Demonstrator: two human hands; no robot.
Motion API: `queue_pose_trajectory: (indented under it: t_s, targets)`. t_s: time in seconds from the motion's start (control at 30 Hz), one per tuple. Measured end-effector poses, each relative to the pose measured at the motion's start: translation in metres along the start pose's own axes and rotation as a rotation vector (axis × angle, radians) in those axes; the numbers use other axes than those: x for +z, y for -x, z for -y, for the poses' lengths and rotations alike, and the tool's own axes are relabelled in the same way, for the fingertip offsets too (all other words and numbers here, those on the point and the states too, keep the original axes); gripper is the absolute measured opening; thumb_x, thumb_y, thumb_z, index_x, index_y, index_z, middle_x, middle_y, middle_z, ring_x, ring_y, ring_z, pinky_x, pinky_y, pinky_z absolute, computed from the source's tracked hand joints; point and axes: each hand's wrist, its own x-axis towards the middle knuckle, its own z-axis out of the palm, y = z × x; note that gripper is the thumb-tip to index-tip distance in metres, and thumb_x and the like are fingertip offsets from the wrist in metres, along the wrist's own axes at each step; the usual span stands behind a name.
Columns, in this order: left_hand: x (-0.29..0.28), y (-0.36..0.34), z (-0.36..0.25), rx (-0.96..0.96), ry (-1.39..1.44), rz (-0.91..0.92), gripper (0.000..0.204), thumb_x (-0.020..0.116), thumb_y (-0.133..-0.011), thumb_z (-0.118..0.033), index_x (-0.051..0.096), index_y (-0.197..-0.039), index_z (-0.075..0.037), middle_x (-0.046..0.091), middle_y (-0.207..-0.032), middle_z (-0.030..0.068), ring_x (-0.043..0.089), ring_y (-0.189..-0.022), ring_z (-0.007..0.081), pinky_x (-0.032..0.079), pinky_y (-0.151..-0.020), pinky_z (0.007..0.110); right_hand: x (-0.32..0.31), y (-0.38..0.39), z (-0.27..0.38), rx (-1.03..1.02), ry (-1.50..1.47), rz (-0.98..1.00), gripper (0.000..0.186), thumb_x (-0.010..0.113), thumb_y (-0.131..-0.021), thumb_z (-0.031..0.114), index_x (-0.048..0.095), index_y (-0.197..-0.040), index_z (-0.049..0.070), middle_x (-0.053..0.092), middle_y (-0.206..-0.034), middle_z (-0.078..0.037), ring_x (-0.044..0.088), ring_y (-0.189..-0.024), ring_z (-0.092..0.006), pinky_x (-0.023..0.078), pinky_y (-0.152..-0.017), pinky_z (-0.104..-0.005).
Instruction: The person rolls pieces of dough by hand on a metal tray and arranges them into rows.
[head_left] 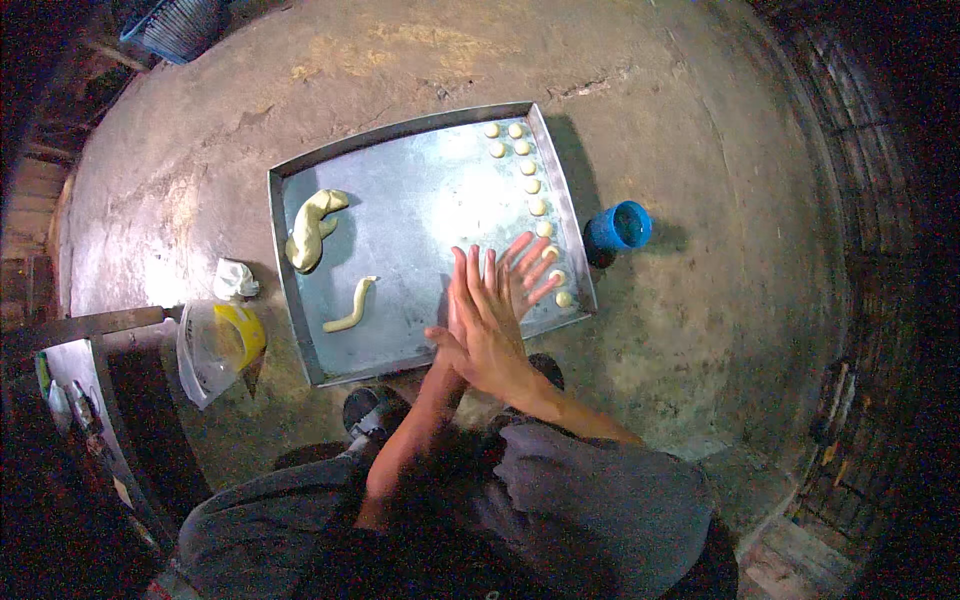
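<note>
Over the near right part of a metal tray (400,240), my two hands lie palm against palm. My right hand (489,335) is on top, its fingers straight and pointing away from me. Beneath it is my left hand (528,272), its fingers spread toward the right and slightly blurred. Anything between the palms is hidden. Small pale dough balls (529,167) line the tray's right side, some of them close to my left fingertips. A thin dough strip (352,308) lies at the near left, and a larger dough lump (313,232) rests against the left wall.
A blue cup (622,226) stands right of the tray. On the floor at the left are a crumpled white bag (234,279) and a clear plastic bag with a yellow part (222,345). A blue basket (178,28) sits far left. My feet are by the tray's near edge.
</note>
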Motion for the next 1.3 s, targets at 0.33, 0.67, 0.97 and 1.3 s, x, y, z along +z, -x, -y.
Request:
queue_pose_trajectory:
  t_s: [0.33, 0.67, 0.97, 1.3]
  targets:
    - [0.035, 0.003, -0.009, -0.009, -0.138, -0.170, 0.099, 0.028, -0.096, -0.079, 0.019, -0.162, -0.007, 0.025, -0.166, 0.0180, 0.026, -0.153, 0.0342, 0.022, -0.125, 0.054, -0.007, -0.019, -0.010, 0.123, 0.084, -0.057, 0.091, 0.047, -0.102, 0.056, 0.020, -0.155, -0.013, 0.012, -0.163, -0.036, 0.002, -0.153, -0.0539, -0.002, -0.119, -0.0683]
    - [0.042, 0.012, 0.016, 0.054, -0.415, -0.392, 0.102, 0.027, -0.093, -0.084, 0.019, -0.163, -0.011, 0.021, -0.169, 0.0137, 0.025, -0.154, 0.0326, 0.024, -0.123, 0.054, -0.009, -0.026, -0.028, 0.293, 0.013, -0.131, 0.096, 0.047, -0.100, 0.059, 0.016, -0.155, -0.013, 0.011, -0.163, -0.036, 0.002, -0.152, -0.0565, -0.001, -0.121, -0.0665]
    - [-0.031, -0.001, 0.011, 0.097, 0.150, -0.082, 0.097, 0.027, -0.093, -0.082, 0.019, -0.163, -0.015, 0.016, -0.169, 0.0147, 0.016, -0.156, 0.0367, 0.017, -0.125, 0.056, -0.011, 0.009, -0.028, 0.199, 0.052, -0.063, 0.095, 0.043, -0.102, 0.059, 0.013, -0.157, -0.012, 0.011, -0.162, -0.038, 0.000, -0.152, -0.0545, 0.000, -0.120, -0.0690]
    - [0.038, -0.001, 0.003, -0.025, -0.352, -0.214, 0.099, 0.021, -0.095, -0.082, 0.016, -0.163, -0.010, 0.016, -0.170, 0.0144, 0.018, -0.156, 0.0359, 0.017, -0.125, 0.055, -0.011, 0.021, -0.038, 0.195, 0.154, -0.058, 0.096, 0.052, -0.099, 0.057, 0.019, -0.155, -0.013, 0.010, -0.163, -0.037, 0.000, -0.153, -0.0542, -0.001, -0.119, -0.0689]
